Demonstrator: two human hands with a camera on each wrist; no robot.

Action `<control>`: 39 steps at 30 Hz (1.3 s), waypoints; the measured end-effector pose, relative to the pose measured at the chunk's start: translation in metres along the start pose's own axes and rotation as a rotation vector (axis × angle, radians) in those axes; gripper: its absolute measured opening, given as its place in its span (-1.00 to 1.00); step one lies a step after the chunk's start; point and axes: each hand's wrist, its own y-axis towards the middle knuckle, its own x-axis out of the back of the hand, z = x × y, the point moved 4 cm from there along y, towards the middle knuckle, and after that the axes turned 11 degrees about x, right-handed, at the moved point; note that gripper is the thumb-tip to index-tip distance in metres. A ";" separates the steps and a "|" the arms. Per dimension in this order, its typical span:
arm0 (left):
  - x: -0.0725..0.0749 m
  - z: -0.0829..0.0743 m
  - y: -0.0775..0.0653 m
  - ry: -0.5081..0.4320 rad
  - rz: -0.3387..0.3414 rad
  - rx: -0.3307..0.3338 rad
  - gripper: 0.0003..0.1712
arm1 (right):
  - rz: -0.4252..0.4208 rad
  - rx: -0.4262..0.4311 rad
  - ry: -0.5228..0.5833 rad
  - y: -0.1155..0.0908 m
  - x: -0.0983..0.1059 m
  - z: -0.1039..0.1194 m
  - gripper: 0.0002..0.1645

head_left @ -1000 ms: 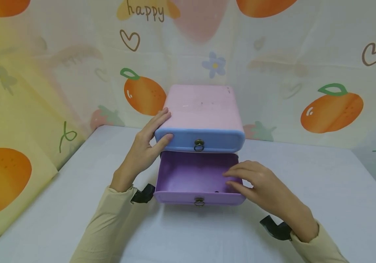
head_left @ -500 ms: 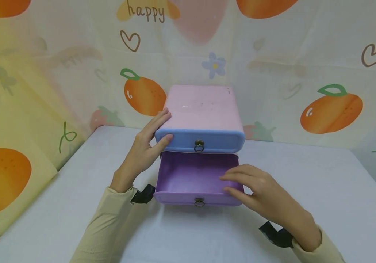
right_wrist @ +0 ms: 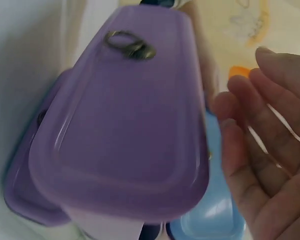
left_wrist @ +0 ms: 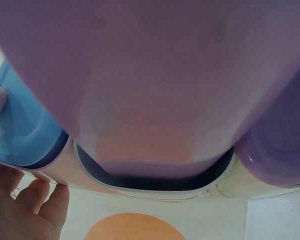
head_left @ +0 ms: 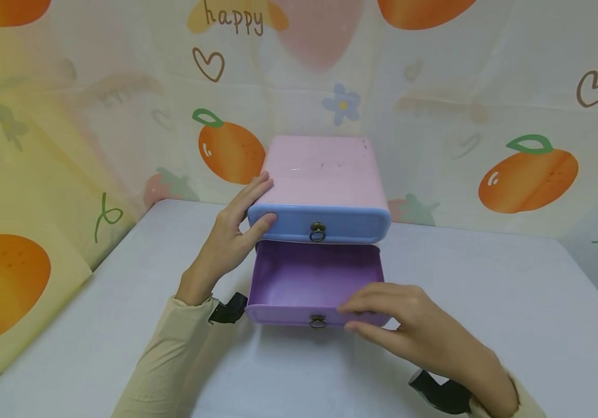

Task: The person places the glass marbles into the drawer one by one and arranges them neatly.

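A small pink drawer cabinet [head_left: 325,168] stands at the table's middle with a blue top drawer [head_left: 283,227] pushed in. Below it, a purple drawer [head_left: 288,315] is pulled far out; its visible inside shows nothing lying in it. My left hand [head_left: 226,238] rests at the cabinet's left front corner, fingers straight along the side and thumb on the blue front. Over the right end of the purple drawer's front rim is my right hand [head_left: 398,316], its fingers loosely extended and thumb in front. In the right wrist view that hand appears beside the drawer, holding nothing.
Another purple drawer [left_wrist: 285,135], pushed in, shows beneath the pulled-out one in the left wrist view. Small ring pulls [head_left: 317,232] hang on the drawer fronts. A white cloth [head_left: 487,290] covers the table, and a printed fruit curtain [head_left: 435,69] hangs close behind the cabinet.
My right hand has moved down and toward me, from over the drawer's inside to its front rim. A small dark thing behind that rim no longer shows. The left hand stays put.
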 end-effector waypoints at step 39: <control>0.000 -0.001 0.000 -0.002 -0.006 0.001 -0.35 | 0.367 -0.627 0.142 -0.012 -0.042 -0.006 -0.40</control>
